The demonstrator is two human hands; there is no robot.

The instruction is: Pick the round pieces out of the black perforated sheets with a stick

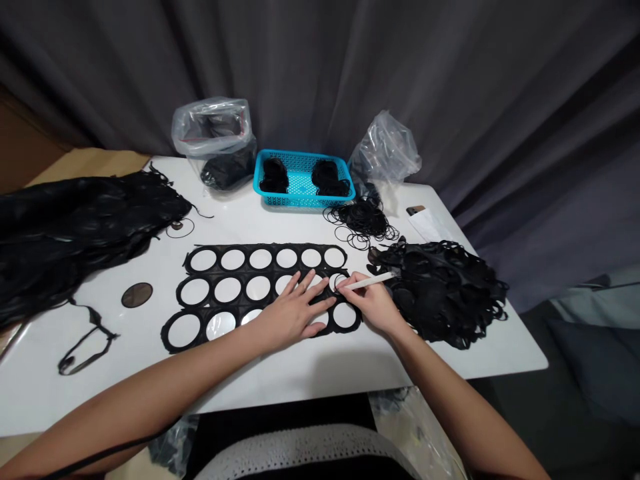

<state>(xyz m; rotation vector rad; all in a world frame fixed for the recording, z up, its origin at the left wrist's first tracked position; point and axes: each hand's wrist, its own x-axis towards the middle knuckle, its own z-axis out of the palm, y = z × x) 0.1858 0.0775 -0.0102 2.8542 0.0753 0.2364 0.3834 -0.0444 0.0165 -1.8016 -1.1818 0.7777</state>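
Black rubber sheet with three rows of round openings (273, 273) lies mid white surface (230, 223). Left hand (293, 313): fingers spread flat on sheet, gripping nothing. Right hand (373, 300): fingers closed round slim white stick (371, 280), tip at right-end middle-row opening. Judged partway: thin black loose rings (363, 217) piled far right; crumpled black sheets (75, 227) at left apparently unworked.

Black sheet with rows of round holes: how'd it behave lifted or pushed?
The round-holed black sheet would probably sag, being mostly openings. Likely light for its size: white tabletop shows through the holes. Pushed, it'd probably slide, not roll: it lies flat.
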